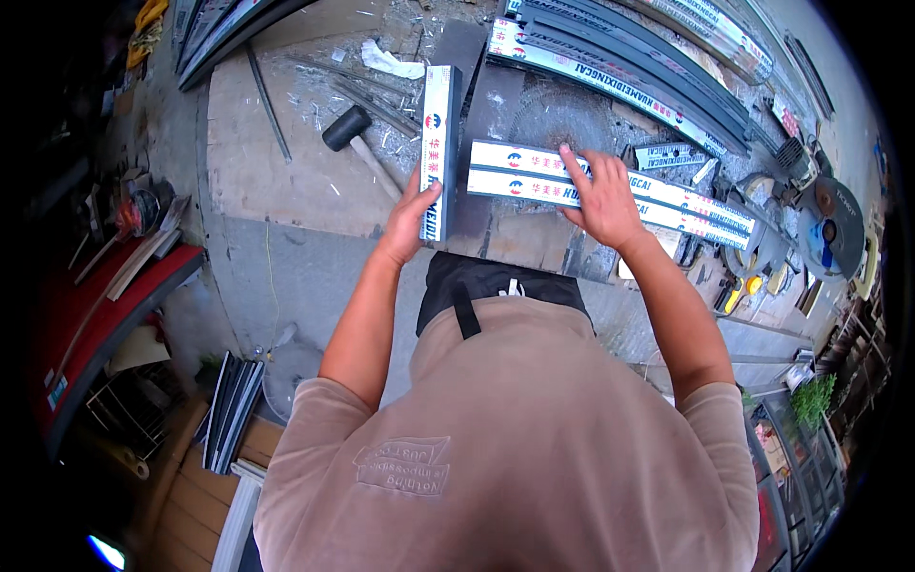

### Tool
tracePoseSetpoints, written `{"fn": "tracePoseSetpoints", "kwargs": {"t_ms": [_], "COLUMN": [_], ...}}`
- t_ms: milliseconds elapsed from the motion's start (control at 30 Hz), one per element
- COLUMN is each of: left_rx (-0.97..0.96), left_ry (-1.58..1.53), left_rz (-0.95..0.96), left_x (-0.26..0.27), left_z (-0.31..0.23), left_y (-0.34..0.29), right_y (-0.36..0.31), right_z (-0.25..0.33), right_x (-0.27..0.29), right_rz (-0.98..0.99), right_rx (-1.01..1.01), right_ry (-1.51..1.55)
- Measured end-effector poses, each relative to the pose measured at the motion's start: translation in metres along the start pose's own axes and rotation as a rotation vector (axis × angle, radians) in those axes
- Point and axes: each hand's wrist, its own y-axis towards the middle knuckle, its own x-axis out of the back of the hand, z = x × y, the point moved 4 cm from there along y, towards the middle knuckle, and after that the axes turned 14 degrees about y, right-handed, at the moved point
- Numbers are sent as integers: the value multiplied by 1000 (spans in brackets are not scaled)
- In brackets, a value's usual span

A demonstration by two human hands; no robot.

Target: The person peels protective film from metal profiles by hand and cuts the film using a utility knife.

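My left hand (410,223) is closed round the lower part of a short metal profile (439,105). This piece is dark grey with white printed film on its face, and it points away from me. To its right, two longer profiles (498,170) with the same film lie side by side, slanting across the bench. My right hand (608,202) grips this pair from above, fingers over the far edge and thumb at the near side. Its palm hides part of both pieces. A black-headed mallet (347,128) lies left of my left hand, its handle reaching toward that hand.
Beyond the pair, a stack of long film-covered profiles (610,81) fills the back right. A cutting saw with a round disc (831,229) stands at the far right. Thin metal strips (372,103) and a crumpled white cloth or paper (392,61) lie on the littered bench.
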Motion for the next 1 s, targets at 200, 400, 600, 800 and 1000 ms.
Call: {"fn": "tracePoseSetpoints", "kwargs": {"t_ms": [200, 400, 600, 800, 1000], "left_rx": [-8, 12, -49, -94, 19], "left_ry": [-51, -68, 63, 76, 347], "left_rz": [-5, 45, 11, -42, -193], "left_x": [-11, -19, -27, -28, -29], "left_z": [3, 4, -8, -25, -34], "left_y": [1, 1, 1, 19, 37], "right_y": [-3, -2, -3, -1, 0], "right_z": [-4, -4, -6, -8, -7], "right_x": [-3, -2, -2, -7, -7], "right_rz": [13, 36, -20, -110, -102], "right_rx": [-6, 3, 13, 10, -27], "right_ry": [8, 2, 29, 22, 33]}}
